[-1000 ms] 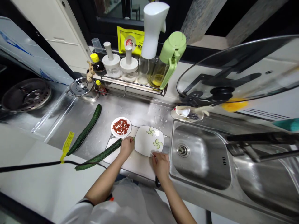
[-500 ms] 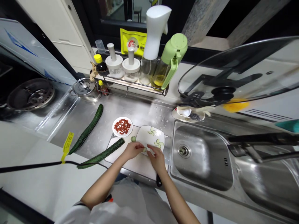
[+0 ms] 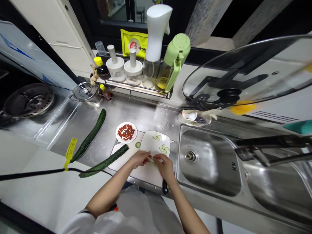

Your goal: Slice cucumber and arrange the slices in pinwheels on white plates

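My left hand [image 3: 140, 159] and my right hand [image 3: 165, 166] meet over the near edge of a white square plate [image 3: 148, 139]. Fingers of both are pinched on thin cucumber slices [image 3: 152, 159], partly hidden by the fingertips. On the plate lie two pinwheels of curved slices, one pinwheel [image 3: 157, 136] at the back and another pinwheel [image 3: 164, 149] at the right. Beneath is a pale cutting board [image 3: 143, 172]. A short cucumber piece [image 3: 138, 145] lies left of the plate, and a cut cucumber [image 3: 107, 162] rests partly on the board. A knife handle [image 3: 165, 187] shows under my right forearm.
A small white dish [image 3: 117, 136] of red dried berries and a whole cucumber [image 3: 90, 136] are at the left. A steel sink [image 3: 207, 169] with a faucet [image 3: 273, 152] lies right. Behind, a rack [image 3: 138, 89] holds bottles and jars; a lidded pot [image 3: 90, 97] stands near it.
My right hand's fingers have closed from spread to a pinch at the cucumber slices, and the two hands are nearer each other. The view has shifted slightly.
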